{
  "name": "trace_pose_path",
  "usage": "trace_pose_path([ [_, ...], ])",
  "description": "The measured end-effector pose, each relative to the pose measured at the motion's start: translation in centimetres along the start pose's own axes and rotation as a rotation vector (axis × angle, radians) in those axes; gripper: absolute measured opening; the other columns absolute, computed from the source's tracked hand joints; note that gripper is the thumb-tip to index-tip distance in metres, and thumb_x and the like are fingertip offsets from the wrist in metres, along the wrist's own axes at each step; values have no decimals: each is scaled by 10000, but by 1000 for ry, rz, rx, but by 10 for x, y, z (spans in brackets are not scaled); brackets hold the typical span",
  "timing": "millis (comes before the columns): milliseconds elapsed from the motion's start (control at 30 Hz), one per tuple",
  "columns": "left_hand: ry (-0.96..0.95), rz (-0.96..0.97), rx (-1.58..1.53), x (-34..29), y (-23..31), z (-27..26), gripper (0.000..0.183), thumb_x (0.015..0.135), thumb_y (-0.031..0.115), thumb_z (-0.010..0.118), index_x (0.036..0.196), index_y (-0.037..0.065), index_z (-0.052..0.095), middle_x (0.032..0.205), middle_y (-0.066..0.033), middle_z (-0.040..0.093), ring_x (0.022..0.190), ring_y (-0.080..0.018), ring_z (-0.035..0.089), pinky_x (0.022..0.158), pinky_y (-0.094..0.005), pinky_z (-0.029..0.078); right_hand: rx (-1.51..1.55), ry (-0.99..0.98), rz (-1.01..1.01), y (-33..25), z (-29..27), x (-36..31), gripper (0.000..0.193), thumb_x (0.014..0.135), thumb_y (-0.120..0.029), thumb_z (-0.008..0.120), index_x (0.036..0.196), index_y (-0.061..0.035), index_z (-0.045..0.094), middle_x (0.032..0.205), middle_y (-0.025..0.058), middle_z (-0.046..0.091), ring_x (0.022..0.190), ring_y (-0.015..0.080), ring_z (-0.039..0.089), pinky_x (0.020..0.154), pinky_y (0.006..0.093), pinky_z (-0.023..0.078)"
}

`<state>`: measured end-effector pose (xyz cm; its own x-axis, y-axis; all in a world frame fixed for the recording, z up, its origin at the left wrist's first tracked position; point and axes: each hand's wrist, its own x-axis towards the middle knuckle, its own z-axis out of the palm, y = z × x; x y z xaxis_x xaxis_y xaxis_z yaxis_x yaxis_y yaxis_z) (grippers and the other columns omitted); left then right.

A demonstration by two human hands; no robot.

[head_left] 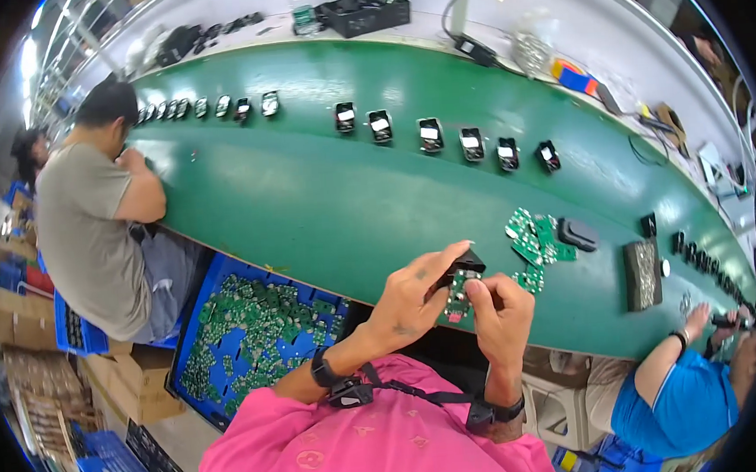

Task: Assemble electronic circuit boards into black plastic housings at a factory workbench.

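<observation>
Near the table's front edge, my left hand (409,296) is closed around a small black plastic housing (469,262), thumb and forefinger around its sides. My right hand (501,317) pinches a green circuit board (459,295) between thumb and fingers. The board is held against the near side of the housing; whether part of it sits inside cannot be made out. A pinkish-red piece (456,317) shows at the board's lower end. Just beyond my right hand, a loose pile of green circuit boards (530,242) lies beside a black case (578,234).
Along the green table (305,180) stands a row of black housings with white labels (429,134). A blue bin of circuit boards (254,330) is at lower left. Co-workers sit at left (91,219) and right (687,399). A dark block (642,276) stands on the right.
</observation>
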<state>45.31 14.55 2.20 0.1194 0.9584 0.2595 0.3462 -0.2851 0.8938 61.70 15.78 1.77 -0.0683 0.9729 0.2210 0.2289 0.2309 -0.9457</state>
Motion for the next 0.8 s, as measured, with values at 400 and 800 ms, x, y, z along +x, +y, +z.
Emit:
trace_pose_path([
  [400,-153,-162,-409,-6,8,-1,499,936,-20,482,1432,32,457,1241,-118,610,1003,-144,642,858,-296,533,-168,77,-69,-4,-2,7,264,893,-158,745,745,24,625,647,77,598,557,149,526,519,304,401],
  [800,97,-178,-136,-2,12,22,369,1013,85,444,1376,31,477,926,-161,660,694,-204,649,653,-340,538,-59,-1,75,3,19,-6,412,1058,-222,463,1392,16,494,741,140,644,605,243,658,569,373,512],
])
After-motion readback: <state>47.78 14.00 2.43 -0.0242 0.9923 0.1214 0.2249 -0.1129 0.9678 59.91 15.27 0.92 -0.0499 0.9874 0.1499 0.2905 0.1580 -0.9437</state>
